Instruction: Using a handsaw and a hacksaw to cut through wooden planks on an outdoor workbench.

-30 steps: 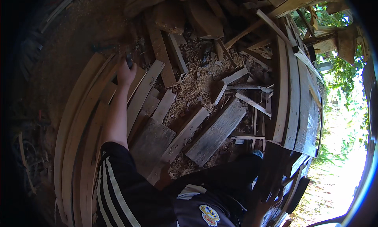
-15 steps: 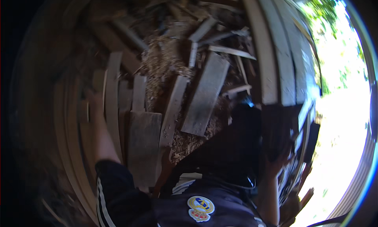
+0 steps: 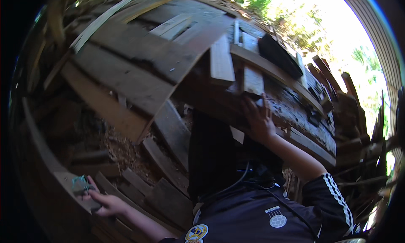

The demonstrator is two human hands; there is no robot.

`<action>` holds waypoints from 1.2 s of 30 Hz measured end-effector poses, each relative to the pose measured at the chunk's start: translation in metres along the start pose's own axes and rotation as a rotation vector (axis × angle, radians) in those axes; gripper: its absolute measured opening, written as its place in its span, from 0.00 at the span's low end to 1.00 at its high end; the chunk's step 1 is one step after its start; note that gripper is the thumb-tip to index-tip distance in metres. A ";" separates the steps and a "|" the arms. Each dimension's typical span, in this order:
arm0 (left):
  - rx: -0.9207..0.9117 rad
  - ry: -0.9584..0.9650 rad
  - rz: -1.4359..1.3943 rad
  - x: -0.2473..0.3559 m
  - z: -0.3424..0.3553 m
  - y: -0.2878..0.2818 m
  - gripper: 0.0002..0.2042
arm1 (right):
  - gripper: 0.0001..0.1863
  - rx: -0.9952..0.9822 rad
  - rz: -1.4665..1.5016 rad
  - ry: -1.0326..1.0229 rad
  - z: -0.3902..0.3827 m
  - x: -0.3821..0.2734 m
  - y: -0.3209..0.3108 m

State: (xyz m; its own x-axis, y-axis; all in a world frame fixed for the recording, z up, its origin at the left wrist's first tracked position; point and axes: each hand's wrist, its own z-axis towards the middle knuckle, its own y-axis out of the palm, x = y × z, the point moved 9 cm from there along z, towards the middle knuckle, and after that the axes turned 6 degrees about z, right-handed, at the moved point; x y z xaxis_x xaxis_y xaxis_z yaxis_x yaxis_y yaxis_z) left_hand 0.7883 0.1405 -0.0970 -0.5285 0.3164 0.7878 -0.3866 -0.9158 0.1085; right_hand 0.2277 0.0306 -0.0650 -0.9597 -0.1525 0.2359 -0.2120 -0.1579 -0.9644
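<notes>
At the lower left my left hand has its fingers curled in at the side of a long upright board. A tangle of turquoise cord shows at its fingertips, and a dark bit shows under the hand; what exactly the fingers hold I cannot make out. On the right, my right hand lies with fingers apart on the near edge of a rough wooden bench. Its fingertips are close to the end of a short pale wood block. Beside that block lies another pale block.
Wide planks form a tabletop at the upper left. A long batten and a black flat object lie on the bench. Offcuts and sawdust cover the ground. Rough timber stacks up at right.
My view has swung right, bringing the bench and planks into the middle. My left hand now appears at the turquoise cord, and my right hand rests on the bench edge.
</notes>
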 end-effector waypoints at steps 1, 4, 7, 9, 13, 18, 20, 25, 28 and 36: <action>-0.025 0.105 -0.079 0.032 0.005 0.020 0.15 | 0.48 -0.009 -0.015 -0.044 0.000 -0.003 0.004; -0.044 0.347 -0.311 0.108 -0.003 0.072 0.08 | 0.46 0.017 0.048 -0.051 -0.005 0.000 -0.002; -0.269 0.524 -0.573 0.167 -0.030 0.117 0.03 | 0.44 0.057 0.142 -0.039 -0.007 0.001 -0.007; -0.452 0.512 -0.468 0.208 -0.064 0.152 0.04 | 0.43 0.065 0.268 -0.053 -0.007 0.004 -0.010; -0.799 0.589 -0.344 0.248 -0.128 0.221 0.05 | 0.33 0.249 0.496 -0.095 -0.019 0.035 -0.032; -1.081 0.796 -0.376 0.293 -0.204 0.270 0.04 | 0.33 0.549 0.337 0.354 -0.063 0.225 -0.062; -1.161 0.886 -0.335 0.301 -0.229 0.282 0.07 | 0.44 0.177 0.228 0.666 -0.090 0.311 -0.024; -1.152 0.900 -0.283 0.305 -0.241 0.288 0.06 | 0.43 0.005 0.237 0.552 -0.103 0.373 0.003; -1.136 0.908 -0.250 0.300 -0.237 0.284 0.07 | 0.42 -0.042 0.156 0.572 -0.097 0.369 -0.004; -1.141 0.869 -0.162 0.291 -0.227 0.289 0.07 | 0.25 0.088 0.287 0.638 -0.129 0.360 -0.023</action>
State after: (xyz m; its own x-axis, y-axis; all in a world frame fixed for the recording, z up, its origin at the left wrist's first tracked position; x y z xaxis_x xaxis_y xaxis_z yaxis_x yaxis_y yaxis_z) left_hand 0.3507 0.0239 0.0260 -0.5445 0.8238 0.1576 -0.6482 -0.2941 -0.7023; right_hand -0.1365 0.1049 0.0267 -0.9018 0.3980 -0.1686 0.0558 -0.2794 -0.9585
